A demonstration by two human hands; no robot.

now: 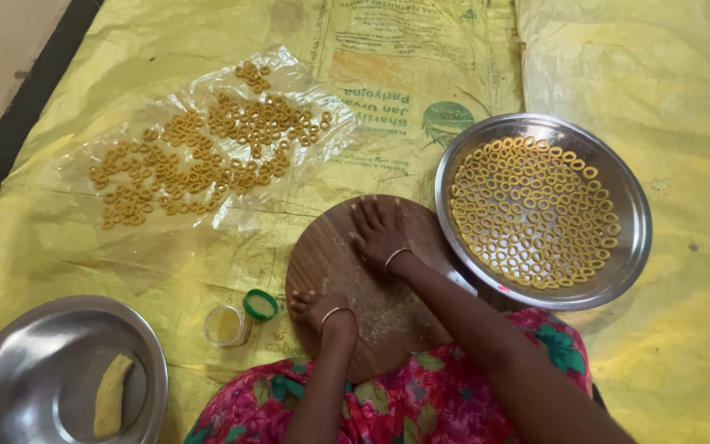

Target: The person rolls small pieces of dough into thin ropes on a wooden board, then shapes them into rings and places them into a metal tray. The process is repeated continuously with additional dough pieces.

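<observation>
A round wooden board (330, 255) lies on the yellow sheet in front of me, dusted with crumbs. My right hand (378, 232) presses flat on the board's upper part, fingers spread and pointing away from me. Whether dough lies under the palm is hidden. My left hand (314, 307) rests on the board's lower left with its fingers curled; what it holds, if anything, cannot be made out. Both wrists wear thin bangles.
A steel plate (628, 247) at the right holds several yellow dough rings. More rings lie on a clear plastic sheet (306, 74) at the upper left. A small jar (225, 326) and its green lid (260, 305) sit left of the board. A steel bowl (18, 353) at the lower left holds a piece of yellow dough (112, 396).
</observation>
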